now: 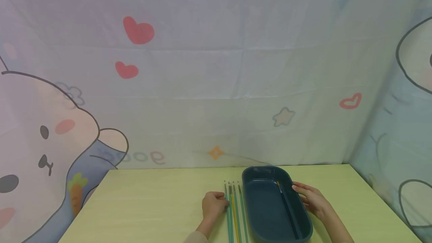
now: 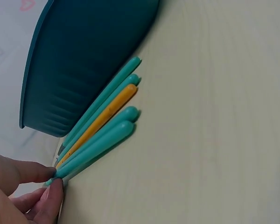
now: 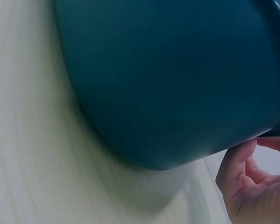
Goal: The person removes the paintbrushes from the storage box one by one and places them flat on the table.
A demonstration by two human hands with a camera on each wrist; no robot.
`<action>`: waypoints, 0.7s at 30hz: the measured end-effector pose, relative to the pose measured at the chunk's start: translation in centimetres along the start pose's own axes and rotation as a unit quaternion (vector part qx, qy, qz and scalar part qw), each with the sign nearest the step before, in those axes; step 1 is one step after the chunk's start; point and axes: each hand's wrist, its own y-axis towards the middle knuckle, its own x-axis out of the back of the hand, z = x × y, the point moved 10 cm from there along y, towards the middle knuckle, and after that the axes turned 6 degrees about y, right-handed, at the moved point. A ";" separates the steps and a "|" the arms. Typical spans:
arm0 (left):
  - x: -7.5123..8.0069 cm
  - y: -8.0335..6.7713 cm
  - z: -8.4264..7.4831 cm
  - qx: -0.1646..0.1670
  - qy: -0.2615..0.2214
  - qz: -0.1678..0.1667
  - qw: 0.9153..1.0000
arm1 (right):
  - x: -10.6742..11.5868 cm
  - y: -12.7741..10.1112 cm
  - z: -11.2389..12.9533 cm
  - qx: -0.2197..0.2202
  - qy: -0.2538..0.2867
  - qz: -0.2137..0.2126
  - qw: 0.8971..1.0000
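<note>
Several slim paintbrushes lie side by side on the table, mostly green-handled, with one yellow-handled paintbrush point(image 2: 100, 120) among them. My left hand point(image 1: 214, 204) pinches the outermost green paintbrush point(image 2: 95, 147) between thumb and fingers, on the left side of the row. Just right of the row stands a dark teal tray point(image 1: 266, 213), deep and rounded at its corners. Inside it lies a dark paintbrush point(image 1: 288, 211) with an orange tip. My right hand point(image 1: 312, 199) holds the tray's right rim, and its curled fingers point(image 3: 238, 161) meet the outer wall in the right wrist view.
The pale yellow-green table point(image 1: 152, 201) ends at the back against a hanging cloth point(image 1: 202, 104) printed with hearts, stars and cartoon animals. More of this cloth hangs at the right side. The tray stands close to the table's back edge.
</note>
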 end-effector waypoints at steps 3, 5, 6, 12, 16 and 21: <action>0.1 -0.1 -0.1 -0.001 0.000 -0.003 1.000 | 0.0 0.0 0.1 0.001 0.001 0.000 1.000; 0.2 -0.1 -0.2 -0.003 0.001 -0.005 1.000 | 0.0 0.0 0.1 0.002 -0.001 0.001 1.000; 0.2 -0.1 -0.2 -0.004 0.000 -0.006 1.000 | 0.0 0.0 0.1 0.002 -0.002 0.000 1.000; 0.3 -0.2 -0.1 -0.005 -0.005 -0.008 1.000 | 0.0 -0.1 0.1 0.000 -0.004 -0.004 1.000; 0.4 -0.3 -0.1 0.001 -0.009 -0.007 1.000 | 0.0 -0.1 0.1 0.000 -0.002 -0.003 1.000; 0.2 -0.3 0.1 0.006 -0.014 -0.002 1.000 | 0.0 -0.1 0.0 -0.001 0.001 -0.004 1.000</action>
